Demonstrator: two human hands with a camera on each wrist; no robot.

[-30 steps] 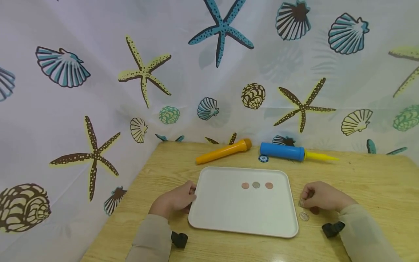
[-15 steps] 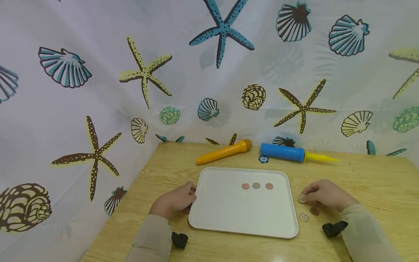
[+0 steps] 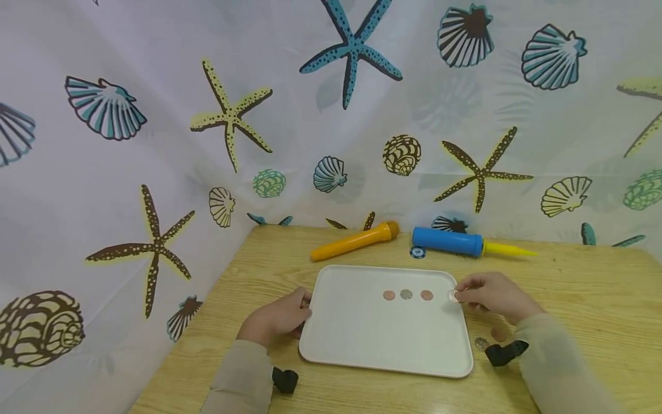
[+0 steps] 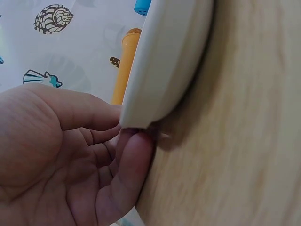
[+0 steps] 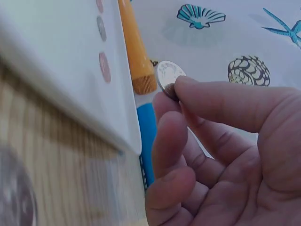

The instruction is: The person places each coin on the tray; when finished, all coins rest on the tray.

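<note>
My right hand [image 3: 493,294] pinches a silver coin [image 5: 168,77] between thumb and fingertips, over the right rim of the white tray [image 3: 383,339]. On the tray, toward its back, a copper coin [image 3: 389,295], a silver coin [image 3: 406,294] and another copper coin [image 3: 426,295] lie in a row. My left hand [image 3: 279,315] grips the tray's left edge; in the left wrist view the thumb is on the rim and the fingers [image 4: 134,165] curl beneath. On the wood below my right wrist lie a silver coin [image 3: 481,344] and a copper coin [image 3: 499,335].
Behind the tray lie an orange toy microphone [image 3: 354,241] and a blue hand pump [image 3: 447,240] with a yellow nozzle. A blue poker chip [image 3: 418,252] is beside the pump. A curtain printed with shells and starfish [image 3: 229,118] borders the wooden table [image 3: 595,287] at back and left.
My right hand has lifted the silver coin from beside the tray and carried it left and away from me to the tray's right rim. My left hand keeps its grip on the tray.
</note>
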